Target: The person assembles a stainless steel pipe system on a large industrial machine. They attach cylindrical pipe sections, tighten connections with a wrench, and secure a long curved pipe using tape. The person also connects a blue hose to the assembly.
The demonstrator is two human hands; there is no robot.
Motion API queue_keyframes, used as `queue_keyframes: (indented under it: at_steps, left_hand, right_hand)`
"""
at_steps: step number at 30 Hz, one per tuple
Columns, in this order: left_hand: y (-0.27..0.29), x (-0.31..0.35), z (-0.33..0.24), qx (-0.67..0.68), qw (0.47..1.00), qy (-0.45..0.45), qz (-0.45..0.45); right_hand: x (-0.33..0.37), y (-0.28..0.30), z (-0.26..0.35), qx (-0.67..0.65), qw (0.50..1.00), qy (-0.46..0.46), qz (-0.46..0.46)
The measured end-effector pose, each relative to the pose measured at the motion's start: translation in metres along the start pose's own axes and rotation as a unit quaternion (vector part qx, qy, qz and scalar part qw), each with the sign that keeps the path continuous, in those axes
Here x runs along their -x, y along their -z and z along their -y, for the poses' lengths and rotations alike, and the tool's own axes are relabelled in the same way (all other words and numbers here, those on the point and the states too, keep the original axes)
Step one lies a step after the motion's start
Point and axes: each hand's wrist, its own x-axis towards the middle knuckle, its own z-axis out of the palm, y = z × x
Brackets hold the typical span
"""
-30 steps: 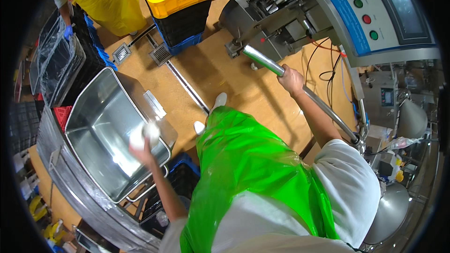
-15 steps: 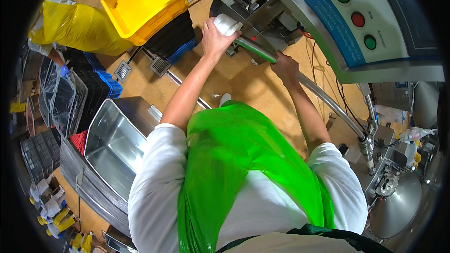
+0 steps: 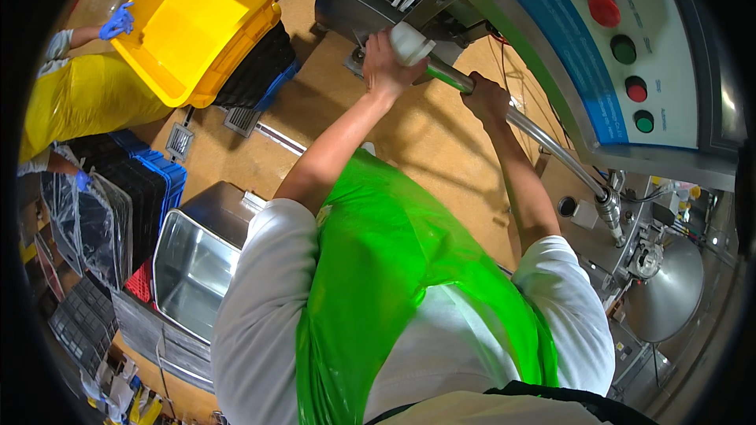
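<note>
A long polished metal tube (image 3: 555, 148) slants from a jointed fitting on the machine at right up to the top middle. A white end piece (image 3: 410, 44) caps its far end. My left hand (image 3: 386, 67) is closed around this piece, its fingers partly hidden behind it. Further down the tube, my right hand (image 3: 486, 100) wraps round the bare metal. Both arms reach forward, away from my green apron (image 3: 394, 220). The underside of the tube catches a green reflection.
A control panel (image 3: 622, 71) with red and green buttons overhangs the right. A metal cone (image 3: 669, 287) sits below it. At left stand a yellow bin (image 3: 201, 20) on black crates, a steel tub (image 3: 189, 260) and a person in a yellow apron (image 3: 94, 102) with blue gloves. Cables trail on the floor.
The view has turned, so the bin and the person sit further left and the control panel lower. Both hands keep their grip, and the white end piece appears further right.
</note>
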Motion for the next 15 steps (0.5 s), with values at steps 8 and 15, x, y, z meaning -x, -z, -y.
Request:
queue_keyframes:
  at_steps: [8,15]
  left_hand:
    - [0.000,0.022,-0.013,0.046,0.998,0.029,0.043]
    - [-0.010,0.009,0.042,0.357,0.914,0.121,0.149]
  right_hand:
    - [0.006,-0.004,0.007,-0.001,0.999,-0.036,-0.006]
    - [0.008,-0.008,0.006,0.000,0.999,-0.047,-0.002]
